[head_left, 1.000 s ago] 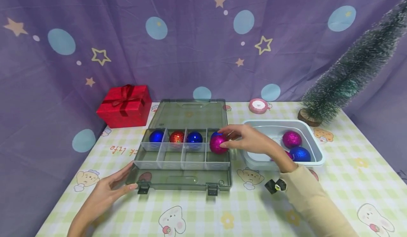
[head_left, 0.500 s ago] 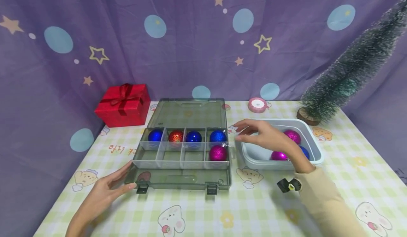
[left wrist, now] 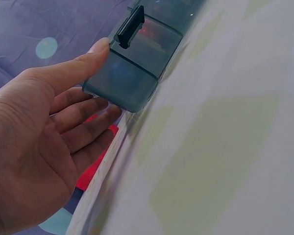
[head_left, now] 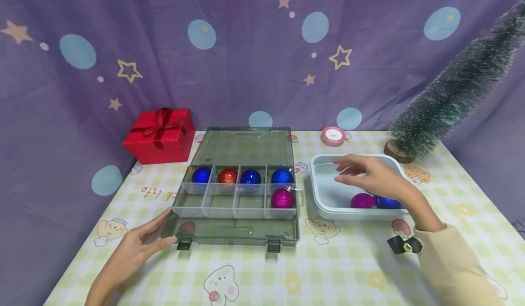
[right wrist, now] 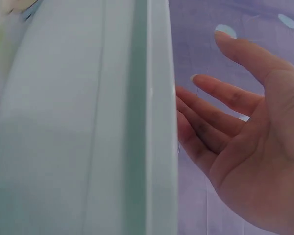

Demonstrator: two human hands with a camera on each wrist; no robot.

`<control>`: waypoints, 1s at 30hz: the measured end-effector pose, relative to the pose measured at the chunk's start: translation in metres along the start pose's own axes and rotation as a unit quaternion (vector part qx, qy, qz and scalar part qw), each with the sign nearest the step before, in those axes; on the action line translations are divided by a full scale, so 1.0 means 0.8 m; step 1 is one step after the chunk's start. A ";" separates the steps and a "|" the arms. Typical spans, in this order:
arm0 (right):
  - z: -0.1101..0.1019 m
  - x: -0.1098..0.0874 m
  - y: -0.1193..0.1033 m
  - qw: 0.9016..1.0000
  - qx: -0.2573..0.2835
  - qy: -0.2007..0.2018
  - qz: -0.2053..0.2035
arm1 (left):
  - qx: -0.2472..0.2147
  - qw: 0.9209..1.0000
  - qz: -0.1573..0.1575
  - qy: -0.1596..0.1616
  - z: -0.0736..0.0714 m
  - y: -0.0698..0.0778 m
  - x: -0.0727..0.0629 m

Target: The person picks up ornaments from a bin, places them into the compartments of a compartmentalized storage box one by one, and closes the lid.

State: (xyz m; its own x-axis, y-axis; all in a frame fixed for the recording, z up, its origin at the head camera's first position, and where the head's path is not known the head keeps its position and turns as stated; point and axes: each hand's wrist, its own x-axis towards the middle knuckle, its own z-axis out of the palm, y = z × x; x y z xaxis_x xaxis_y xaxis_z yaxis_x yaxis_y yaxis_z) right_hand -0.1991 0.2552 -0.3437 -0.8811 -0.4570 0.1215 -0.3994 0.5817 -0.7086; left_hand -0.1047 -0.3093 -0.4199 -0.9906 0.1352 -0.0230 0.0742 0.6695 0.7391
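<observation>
A clear grey compartment box [head_left: 235, 232] lies with its lid folded back in the head view. Blue and red balls fill its back row, with a blue glitter ball [head_left: 282, 177] at the right end; a magenta glitter ball [head_left: 282, 199] sits in the front right compartment. My left hand [head_left: 133, 251] holds the box's near left corner, thumb on the front, fingers along the side. Over the pale blue tub [head_left: 328, 211] hovers my right hand [head_left: 371, 173], fingers apart and nothing in them. A magenta ball [head_left: 363, 200] and a blue ball [head_left: 387, 202] show below it.
A red gift box [head_left: 161, 137] stands at the back left. Behind the tub are a ribbon roll [head_left: 333, 136] and a small frosted tree [head_left: 447, 96] on a wooden base. A purple curtain [head_left: 254, 69] closes off the back of the table.
My right hand has let go of the magenta glitter ball in the front right compartment and moved right, over the tub. My left hand has stayed at the box's corner.
</observation>
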 end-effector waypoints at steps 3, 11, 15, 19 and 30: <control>-0.008 -0.011 0.008 1.000 -0.013 0.002 -0.004 | 0.001 1.000 0.006 0.002 0.000 -0.001 0.001; -0.019 -0.029 0.026 0.999 -0.035 -0.010 -0.018 | 0.001 1.000 0.009 0.004 0.000 -0.001 -0.001; -0.022 -0.036 0.033 0.999 -0.045 -0.024 -0.010 | -0.003 1.000 0.014 0.007 0.001 -0.001 0.000; -0.022 -0.042 0.037 0.998 -0.042 -0.038 0.001 | -0.001 1.000 0.009 0.008 0.001 -0.002 0.000; -0.020 -0.043 0.040 0.992 -0.080 -0.079 0.056 | -0.003 1.000 0.013 0.005 0.001 -0.001 0.000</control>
State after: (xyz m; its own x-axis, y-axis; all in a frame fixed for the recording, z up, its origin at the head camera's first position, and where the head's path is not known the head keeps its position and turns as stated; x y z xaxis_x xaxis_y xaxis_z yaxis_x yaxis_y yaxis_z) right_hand -0.1859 0.3002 -0.3596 -0.8764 -0.4764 -0.0709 -0.3483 0.7286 -0.5898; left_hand -0.1044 -0.3093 -0.4206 -0.9894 0.1450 0.0019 0.0983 0.6611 0.7438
